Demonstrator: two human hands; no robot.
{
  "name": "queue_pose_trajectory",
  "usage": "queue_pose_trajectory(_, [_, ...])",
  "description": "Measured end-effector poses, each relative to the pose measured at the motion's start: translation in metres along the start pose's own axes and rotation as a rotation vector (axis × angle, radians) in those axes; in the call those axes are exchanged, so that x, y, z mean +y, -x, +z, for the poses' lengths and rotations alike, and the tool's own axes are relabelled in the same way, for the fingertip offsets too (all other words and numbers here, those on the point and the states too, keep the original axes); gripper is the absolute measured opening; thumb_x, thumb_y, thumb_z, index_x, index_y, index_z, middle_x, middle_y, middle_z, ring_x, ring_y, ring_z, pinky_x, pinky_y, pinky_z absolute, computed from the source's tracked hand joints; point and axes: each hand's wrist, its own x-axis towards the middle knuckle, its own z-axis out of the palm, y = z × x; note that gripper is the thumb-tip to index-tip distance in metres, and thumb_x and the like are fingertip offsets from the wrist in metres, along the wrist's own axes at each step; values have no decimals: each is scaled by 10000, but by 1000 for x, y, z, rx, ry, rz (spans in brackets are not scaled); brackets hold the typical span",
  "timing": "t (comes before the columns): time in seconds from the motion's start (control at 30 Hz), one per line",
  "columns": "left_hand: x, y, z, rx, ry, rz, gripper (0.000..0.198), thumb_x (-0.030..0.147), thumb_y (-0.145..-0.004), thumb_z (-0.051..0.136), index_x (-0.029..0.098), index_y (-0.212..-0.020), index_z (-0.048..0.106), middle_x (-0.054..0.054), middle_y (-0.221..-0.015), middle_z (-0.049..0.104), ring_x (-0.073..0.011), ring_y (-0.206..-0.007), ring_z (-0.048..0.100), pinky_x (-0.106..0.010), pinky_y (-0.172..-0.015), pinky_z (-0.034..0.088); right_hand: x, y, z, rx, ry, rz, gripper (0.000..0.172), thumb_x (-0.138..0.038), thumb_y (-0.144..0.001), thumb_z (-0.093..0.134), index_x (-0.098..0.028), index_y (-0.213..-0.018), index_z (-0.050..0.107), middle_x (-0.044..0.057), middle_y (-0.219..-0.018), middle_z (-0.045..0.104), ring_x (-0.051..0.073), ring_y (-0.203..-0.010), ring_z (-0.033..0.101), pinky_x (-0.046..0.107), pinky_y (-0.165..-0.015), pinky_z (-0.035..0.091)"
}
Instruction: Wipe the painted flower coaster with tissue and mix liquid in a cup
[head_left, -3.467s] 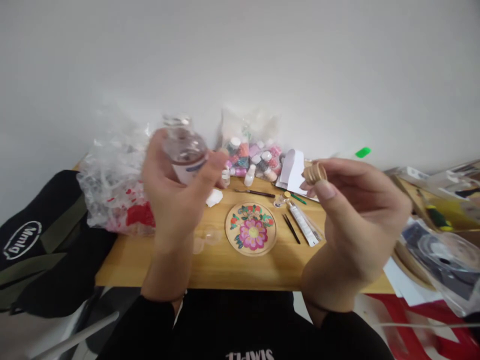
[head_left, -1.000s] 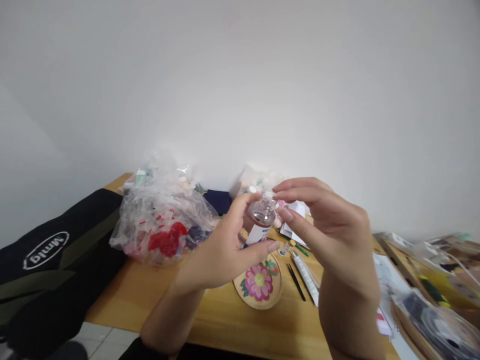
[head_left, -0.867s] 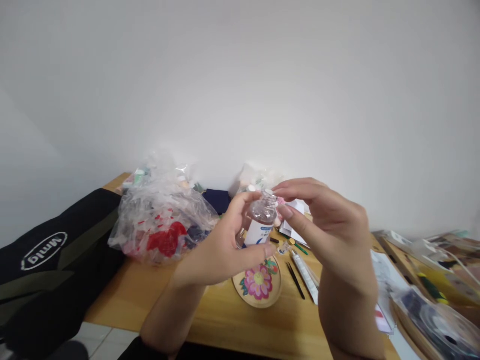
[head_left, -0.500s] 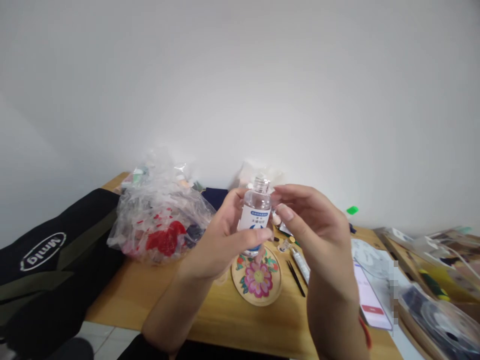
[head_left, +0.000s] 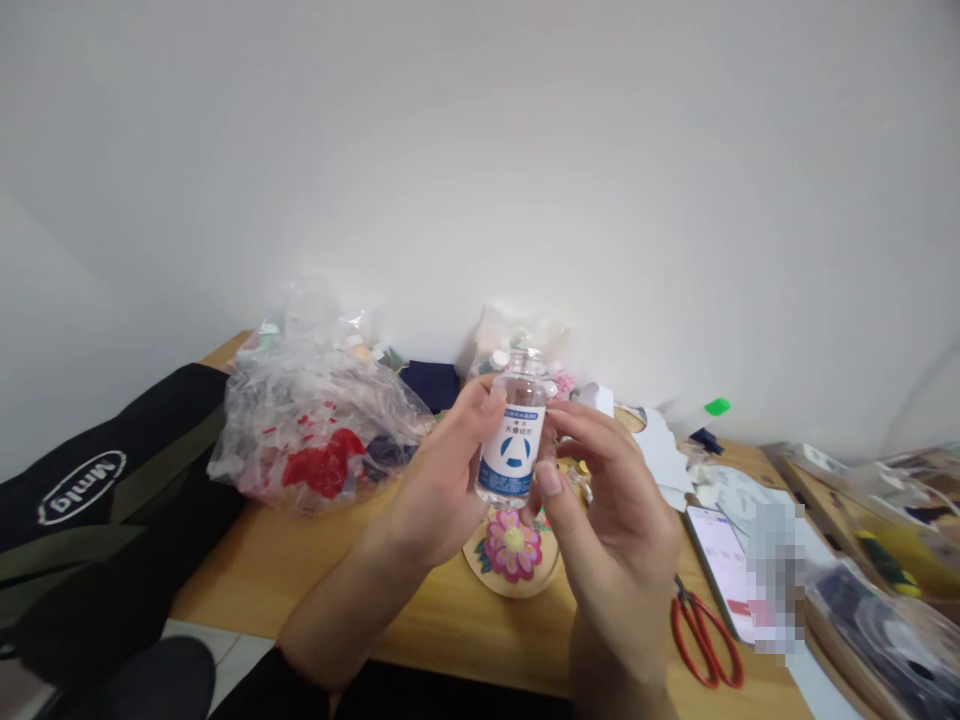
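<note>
Upright above the table is a clear bottle (head_left: pixel 513 440) with a white and blue label; its threaded neck has no cap on it. My left hand (head_left: pixel 442 480) is wrapped round its left side, the thumb along the label's edge. My right hand (head_left: pixel 619 510) curves in from the right, its fingertips and thumb at the bottle's right side. Just below lies a round wooden piece (head_left: pixel 480 575) with a pink flower design, partly hidden by the bottle and hands.
A clear plastic bag (head_left: pixel 315 410) with red contents lies at the left, by a black garment (head_left: pixel 112 500). Red-handled scissors (head_left: pixel 705 635) and a phone (head_left: pixel 720 560) lie at the right, near a clear-lidded spool (head_left: pixel 885 630). A wall (head_left: pixel 480 180) rises behind the table (head_left: pixel 442 640).
The bottle has turned so more of its label faces me, and my left thumb has moved off its front. My right hand has shifted slightly lower and left, uncovering the scissors.
</note>
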Motion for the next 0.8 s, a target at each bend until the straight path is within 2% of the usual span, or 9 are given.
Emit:
queue_pose_trajectory(0.1, [-2, -2, 1, 56, -39, 34, 236, 428, -949, 546, 193, -968, 556, -13, -831, 633, -141, -694, 614, -256, -591, 502, 1, 1, -1, -16, 40, -7, 363, -145, -899, 637, -272, -1239, 615, 29, -1285, 632, 194, -1252, 550, 384, -1049, 467])
queue_pose_trajectory(0.2, [-4, -4, 2, 2, -43, 23, 278, 482, -948, 531, 205, -918, 538, -21, -832, 643, -186, -803, 661, -307, -688, 540, 0, 0, -4, -42, 48, 8, 378, -145, -897, 638, -277, -1250, 607, 28, -1296, 627, 191, -1264, 543, 376, -1062, 464])
queue_pose_trajectory(0.4, [-8, -8, 1, -13, -74, -2, 287, 511, -949, 500, 226, -965, 524, -23, -801, 650, -211, -805, 682, -289, -530, 500, 0, -2, -8, -63, 54, 49, 408, -153, -900, 632, -306, -1276, 593, 30, -1303, 625, 211, -1277, 537, 410, -1082, 458])
queue_pose_trajectory(0.47, [-9, -8, 0, -12, -79, 0, 277, 500, -960, 480, 228, -967, 526, -20, -774, 647, -212, -813, 687, -296, -539, 508, -1, -2, -8, -69, 58, 49, 414, -152, -900, 631, -308, -1282, 590, 30, -1294, 630, 213, -1271, 541, 412, -1084, 456])
queue_pose_trajectory(0.57, [-9, -9, -1, -11, -87, 19, 266, 470, -987, 441, 223, -942, 527, -17, -760, 650, -214, -865, 691, -320, -634, 550, -1, -2, -9, -84, 64, 53, 431, -156, -901, 634, -308, -1300, 581, 28, -1286, 632, 210, -1231, 561, 403, -1060, 471])
queue_pose_trajectory(0.63, [-9, -8, -2, -17, -110, 39, 261, 465, -995, 438, 225, -955, 534, -26, -853, 677, -215, -950, 683, -330, -724, 567, 0, -2, -8, -86, 67, 68, 442, -173, -901, 641, -310, -1315, 572, 28, -1293, 629, 208, -1190, 575, 400, -1026, 488])
queue_pose_trajectory(0.7, [-8, -5, -4, -3, -173, 93, 275, 495, -977, 488, 231, -1037, 538, -39, -1032, 681, -222, -1077, 649, -340, -848, 561, 2, -2, -8, -76, 69, 81, 443, -202, -899, 655, -312, -1320, 570, 29, -1302, 623, 211, -1172, 577, 404, -1008, 493])
queue_pose_trajectory(0.8, [-11, 1, -8, -17, -369, 219, 486, 549, -893, 637, 264, -1250, 471, -67, -1244, 607, -258, -1205, 582, -375, -950, 531, 6, -3, -6, -80, 55, 83, 444, -235, -895, 667, -313, -1321, 568, 37, -1313, 616, 223, -1170, 578, 426, -1004, 493])
